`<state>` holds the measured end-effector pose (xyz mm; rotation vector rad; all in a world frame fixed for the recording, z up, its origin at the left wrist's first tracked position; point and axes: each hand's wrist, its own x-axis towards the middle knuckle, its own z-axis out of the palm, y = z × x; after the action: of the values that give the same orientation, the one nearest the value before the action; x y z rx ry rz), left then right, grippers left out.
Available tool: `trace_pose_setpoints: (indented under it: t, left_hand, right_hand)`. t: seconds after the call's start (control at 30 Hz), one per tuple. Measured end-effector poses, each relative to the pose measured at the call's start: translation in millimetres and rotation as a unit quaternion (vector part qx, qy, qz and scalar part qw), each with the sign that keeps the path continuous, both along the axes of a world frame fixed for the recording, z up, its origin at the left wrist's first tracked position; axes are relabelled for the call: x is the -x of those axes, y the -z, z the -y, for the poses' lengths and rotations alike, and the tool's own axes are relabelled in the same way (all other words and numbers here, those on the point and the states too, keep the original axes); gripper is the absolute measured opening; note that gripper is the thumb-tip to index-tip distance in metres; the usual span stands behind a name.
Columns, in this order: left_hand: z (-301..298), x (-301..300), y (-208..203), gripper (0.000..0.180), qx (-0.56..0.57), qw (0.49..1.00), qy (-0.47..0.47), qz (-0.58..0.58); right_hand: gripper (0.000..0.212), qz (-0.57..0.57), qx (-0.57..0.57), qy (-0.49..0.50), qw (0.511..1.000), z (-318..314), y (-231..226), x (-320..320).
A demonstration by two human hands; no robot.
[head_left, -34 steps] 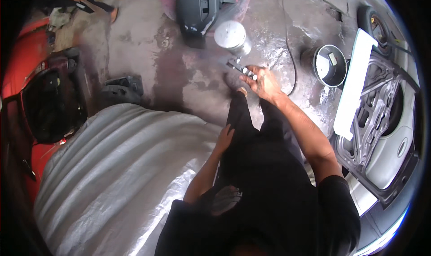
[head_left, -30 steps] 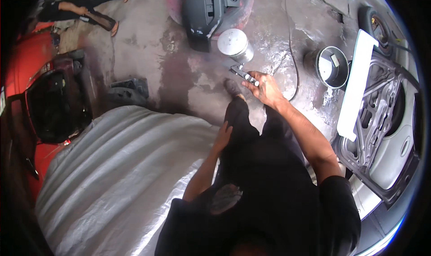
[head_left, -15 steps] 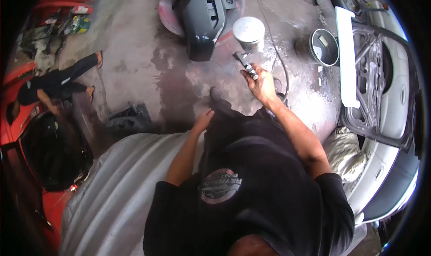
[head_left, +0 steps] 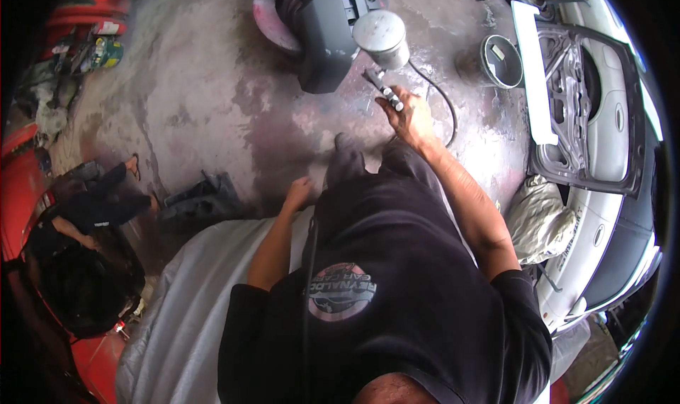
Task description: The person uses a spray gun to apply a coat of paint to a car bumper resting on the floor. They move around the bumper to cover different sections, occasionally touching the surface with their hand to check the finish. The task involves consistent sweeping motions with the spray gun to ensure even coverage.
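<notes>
My right hand (head_left: 414, 118) is wrapped around the handle of a metal spray gun (head_left: 384, 91). A round silver cup (head_left: 380, 39) with a lid sits at the gun's far end, and a dark air hose (head_left: 448, 101) curves down beside my hand. Just beyond the gun, to the left, stands a dark grey plastic bumper (head_left: 327, 53). The cup overlaps its edge in view; whether they touch I cannot tell. My left hand (head_left: 299, 191) hangs low by my left thigh, its fingers curled in with nothing visible in them.
A dark bucket (head_left: 501, 62) stands at the right, near a long white panel (head_left: 535, 71) and a bare car door (head_left: 567, 85). A grey cover (head_left: 191, 290) drapes something behind my left arm. At far left another person (head_left: 99, 205) bends over a red car (head_left: 18, 212).
My right hand has moved slightly forward and left with the spray gun, bringing the cup over the bumper's edge in view. My left hand has shifted left. The other person bends lower.
</notes>
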<state>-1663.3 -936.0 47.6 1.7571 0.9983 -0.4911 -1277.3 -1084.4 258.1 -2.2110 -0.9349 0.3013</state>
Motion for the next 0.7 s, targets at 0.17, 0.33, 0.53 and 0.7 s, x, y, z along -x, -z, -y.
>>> trace_pose_setpoints:
  t: [0.17, 0.33, 0.53, 0.7]
  left_hand:
    - [18.8, -6.1, 7.0, 0.045, -0.027, 0.997, 0.018, 0.067]
    - [17.2, -6.3, 5.4, 0.042, 0.005, 0.996, 0.012, 0.091]
    - [-3.2, -20.5, -37.9, 0.049, 0.047, 0.999, 0.025, 0.008]
    - [-9.3, 3.5, -28.3, 0.055, 0.013, 0.999, 0.029, -0.005]
  right_hand:
    - [0.031, 0.019, -0.023, 0.004, 1.0, -16.3, -7.4, 4.7]
    - [0.031, -0.036, 0.058, -0.007, 0.998, 3.6, 11.3, 23.7]
    - [0.034, -0.09, 0.041, 0.008, 0.995, 41.6, 32.5, 35.2]
    - [0.041, -0.175, 0.092, 0.059, 0.979, 32.4, 10.3, 16.4]
